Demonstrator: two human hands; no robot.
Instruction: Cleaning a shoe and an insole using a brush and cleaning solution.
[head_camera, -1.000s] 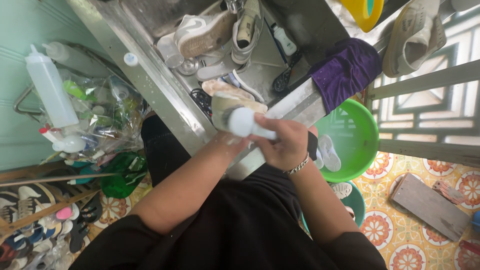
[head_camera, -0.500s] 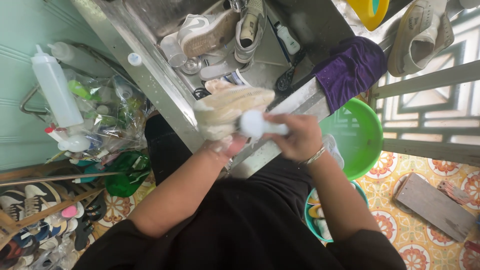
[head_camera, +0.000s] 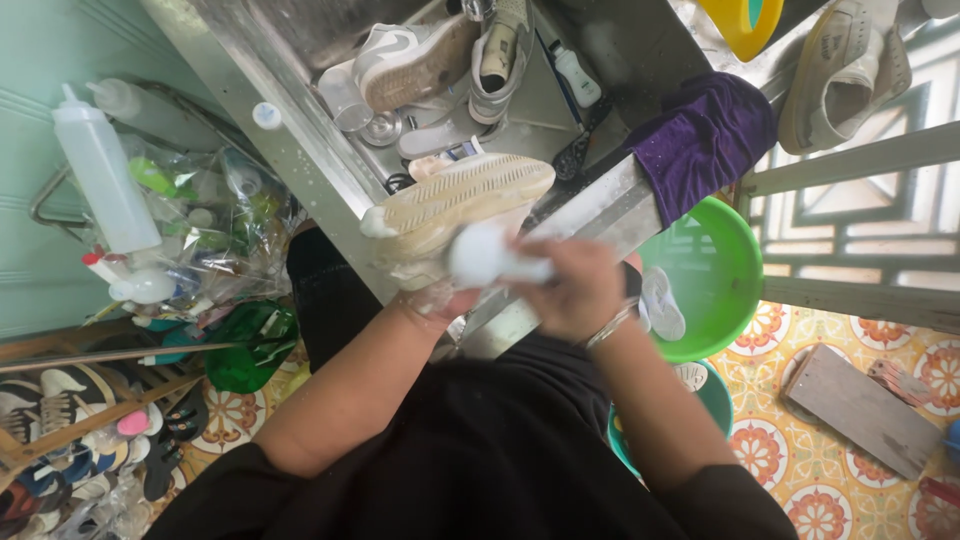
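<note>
Gripping, in the right hand (head_camera: 570, 290), a white round-headed scrubbing brush (head_camera: 480, 255) by its handle, fingers wrapped fully around, the brush head pressing against the side of the cream-coloured mesh sneaker with pale ribbed rubber sole (head_camera: 455, 205). Supporting that sneaker from beneath with the left hand (head_camera: 440, 298), sole turned up and tilted; fingers mostly hidden under the upper, so the exact hold not clear, though plainly carrying its weight.

Judging the sneaker: light, soft and yielding in the wet mesh, stiff only along the sole, likely slippery with suds. Best holding probably inside the upper or around the heel and sole edge, where squeezing will not collapse it.

Hovering just over the near edge of the stainless-steel sink (head_camera: 330, 170). Beyond the sneaker, lying in the sink, a grey and white sneaker (head_camera: 410, 60) and loose pale insoles (head_camera: 440, 140). Right of the sneaker, draping over the sink edge, a purple cloth (head_camera: 700, 140); below that, a green plastic basin (head_camera: 710, 270). Left of the sneaker, standing by the wall, a white squeeze bottle (head_camera: 100, 170).
</note>
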